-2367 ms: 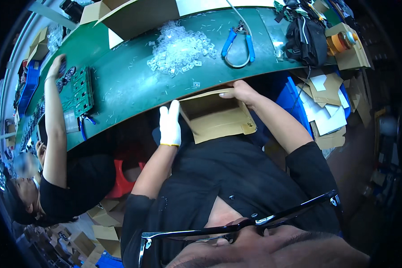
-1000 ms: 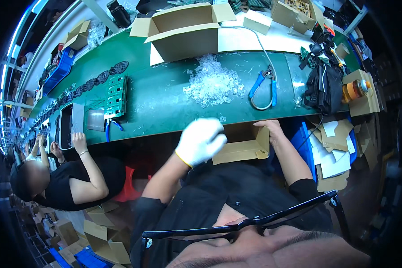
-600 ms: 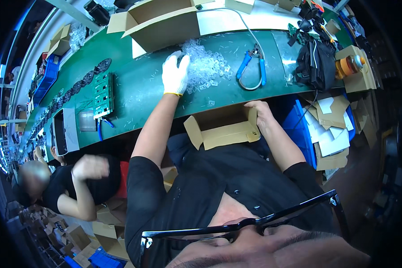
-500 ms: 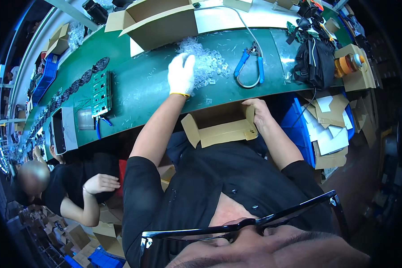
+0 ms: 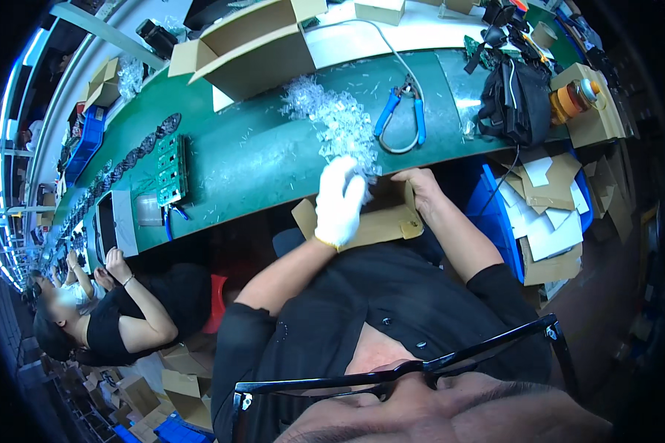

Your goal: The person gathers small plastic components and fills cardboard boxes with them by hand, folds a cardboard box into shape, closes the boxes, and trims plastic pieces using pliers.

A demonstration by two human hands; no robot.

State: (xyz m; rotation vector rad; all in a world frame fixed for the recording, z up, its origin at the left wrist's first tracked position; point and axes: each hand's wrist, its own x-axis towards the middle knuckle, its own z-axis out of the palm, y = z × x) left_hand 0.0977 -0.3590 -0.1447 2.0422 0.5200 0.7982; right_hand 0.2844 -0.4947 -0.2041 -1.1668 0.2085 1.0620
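Observation:
My left hand (image 5: 338, 205), in a white glove, is at the front edge of the green bench against the near end of a heap of small clear plastic pieces (image 5: 345, 127). Its fingers are stretched out, with the thumb apart. The heap runs from the large carton toward the edge. Just below the edge, my bare right hand (image 5: 421, 186) grips the right side of an open cardboard box (image 5: 383, 226). The glove covers part of this box, and its inside is mostly hidden.
Blue-handled cutting pliers (image 5: 400, 114) lie right of the heap. Behind it stands a large open carton (image 5: 262, 63). A black bag (image 5: 516, 103) and an orange bottle (image 5: 573, 101) are at the right, above a blue bin (image 5: 499, 214). A green circuit board (image 5: 172, 170) lies left; a co-worker (image 5: 144, 314) sits there.
My left hand has come from the heap's left side to the bench edge over the box. The heap now stretches closer to the edge. My right hand still holds the box.

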